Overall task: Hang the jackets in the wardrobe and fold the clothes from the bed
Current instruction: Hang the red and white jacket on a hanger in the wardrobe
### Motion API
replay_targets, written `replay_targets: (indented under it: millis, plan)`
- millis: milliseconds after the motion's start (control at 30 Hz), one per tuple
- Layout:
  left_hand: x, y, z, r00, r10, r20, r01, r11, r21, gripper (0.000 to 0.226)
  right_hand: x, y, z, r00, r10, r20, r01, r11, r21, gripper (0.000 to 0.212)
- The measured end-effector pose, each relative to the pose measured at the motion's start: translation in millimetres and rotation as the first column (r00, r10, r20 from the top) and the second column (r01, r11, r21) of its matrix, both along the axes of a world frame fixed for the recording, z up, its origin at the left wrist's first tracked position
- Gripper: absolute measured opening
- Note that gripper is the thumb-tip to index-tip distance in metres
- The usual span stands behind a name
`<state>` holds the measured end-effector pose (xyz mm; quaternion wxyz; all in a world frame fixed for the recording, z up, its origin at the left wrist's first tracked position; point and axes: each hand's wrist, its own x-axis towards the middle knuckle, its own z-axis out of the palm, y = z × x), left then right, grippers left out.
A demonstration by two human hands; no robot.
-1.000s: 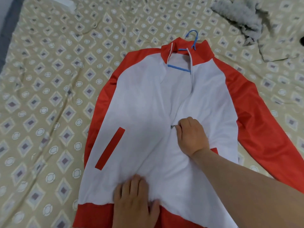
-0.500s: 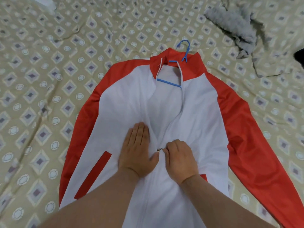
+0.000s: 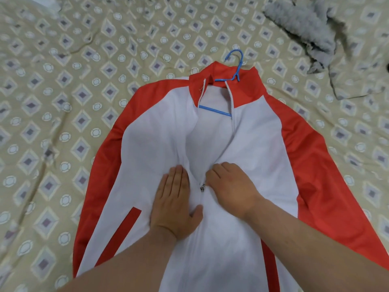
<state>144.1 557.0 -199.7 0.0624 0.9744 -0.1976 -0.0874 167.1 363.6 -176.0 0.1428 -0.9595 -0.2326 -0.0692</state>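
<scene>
The bed [image 3: 63, 102] carries the red-and-white jacket [image 3: 263, 144], spread front up and half zipped, with a grey fleece [image 3: 299, 24] well apart at the far right. The left hand [image 3: 174, 207] presses flat on the white front, grip released. The right hand [image 3: 231, 188] has its grip clenched on the jacket's zip edge. A blue hanger [image 3: 214, 111] sits inside the collar, and the zip pull [image 3: 202, 187] lies between the hands.
</scene>
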Motion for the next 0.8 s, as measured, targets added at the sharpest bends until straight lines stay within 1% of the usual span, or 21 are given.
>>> replay_targets:
  millis: [100,167,267,300,367,433,467,500,533,567,600,633,667,800]
  plan:
    - [1.0,-0.3,1.5,1.000,0.007,-0.009,-0.007,1.000,-0.003,0.095,5.5,-2.5,9.6,0.997,0.074,0.000,-0.074,0.996,-0.042,0.011]
    - [1.4,-0.1,1.4,1.000,0.009,-0.017,-0.009,1.000,-0.007,0.096,4.1,-0.7,13.1,0.995,0.103,-0.015,-0.104,0.994,-0.034,0.009]
    - [1.1,0.6,1.7,1.000,0.013,-0.022,-0.013,1.000,-0.021,0.099,-0.9,8.9,10.6,0.983,0.129,-0.129,-0.127,0.992,0.024,0.009]
    - [1.2,1.1,1.7,1.000,0.016,-0.025,-0.017,1.000,-0.026,0.099,-0.4,13.1,11.3,0.975,0.115,-0.189,-0.111,0.993,0.033,0.010]
    - [1.5,0.7,1.8,0.999,0.019,-0.028,-0.020,0.999,-0.031,0.099,5.9,21.1,19.8,0.924,0.023,-0.382,-0.016,1.000,0.020,0.018]
    - [1.8,0.2,1.8,0.999,0.021,-0.027,-0.021,0.999,-0.024,0.098,16.9,29.8,30.6,0.795,-0.125,-0.594,0.137,0.990,-0.025,0.028]
    - [1.6,-0.2,1.9,0.999,0.023,-0.030,-0.024,1.000,-0.020,0.098,21.9,34.1,35.9,0.707,-0.199,-0.678,0.254,0.967,-0.019,0.032]
    - [1.3,-0.4,2.5,0.999,0.028,-0.033,-0.028,0.999,-0.021,0.097,25.5,37.5,38.9,0.617,-0.264,-0.741,0.418,0.908,0.024,0.034]
    - [0.9,-0.5,3.4,0.999,0.030,-0.034,-0.031,0.999,-0.027,0.096,28.9,40.4,40.7,0.537,-0.320,-0.781,0.591,0.803,0.077,0.033]
    - [0.6,-0.5,4.4,0.999,0.032,-0.031,-0.033,0.999,-0.034,0.095,32.5,41.8,39.9,0.468,-0.372,-0.801,0.732,0.671,0.116,0.029]
    - [0.5,-0.6,5.1,0.999,0.030,-0.026,-0.031,0.999,-0.042,0.094,36.1,43.3,40.1,0.422,-0.414,-0.807,0.812,0.568,0.134,0.023]
    - [-0.2,-0.8,5.4,0.999,0.030,-0.022,-0.031,0.998,-0.049,0.094,39.9,45.1,39.3,0.403,-0.443,-0.801,0.847,0.512,0.144,0.017]
    - [-0.6,-0.9,5.4,0.999,0.030,-0.018,-0.031,0.998,-0.054,0.093,44.3,47.2,38.5,0.398,-0.450,-0.799,0.861,0.483,0.157,0.014]
    - [-1.3,0.2,3.1,0.999,0.037,-0.007,-0.038,0.998,-0.059,0.092,67.9,49.6,31.1,0.443,-0.478,-0.759,0.865,0.450,0.222,0.014]
